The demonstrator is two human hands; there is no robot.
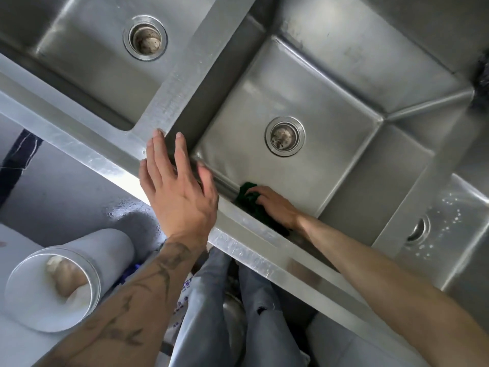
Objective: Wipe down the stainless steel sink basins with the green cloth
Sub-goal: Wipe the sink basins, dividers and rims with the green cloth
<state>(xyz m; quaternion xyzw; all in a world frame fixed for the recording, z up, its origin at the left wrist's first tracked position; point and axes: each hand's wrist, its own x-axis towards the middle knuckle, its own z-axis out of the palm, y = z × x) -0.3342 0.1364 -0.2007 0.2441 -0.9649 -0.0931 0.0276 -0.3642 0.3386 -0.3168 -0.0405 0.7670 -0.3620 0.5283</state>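
Observation:
A stainless steel sink with several basins fills the view. The middle basin [330, 83] has a round drain [284, 136] in its floor. My right hand [275, 206] is down inside this basin, pressing the dark green cloth [250, 201] against the near wall and floor corner. My left hand [174, 186] rests flat with fingers spread on the front rim [111, 154], at the near left corner of the middle basin. It holds nothing. The left basin [79, 49] has its own drain [145, 37].
A third basin [449, 234] at the right is wet with droplets and shows part of a drain. Below the sink's front edge stand a white bucket [53, 287], my legs in grey jeans [211, 300], and a wet grey floor. A dark object [483, 78] sits at the far right edge.

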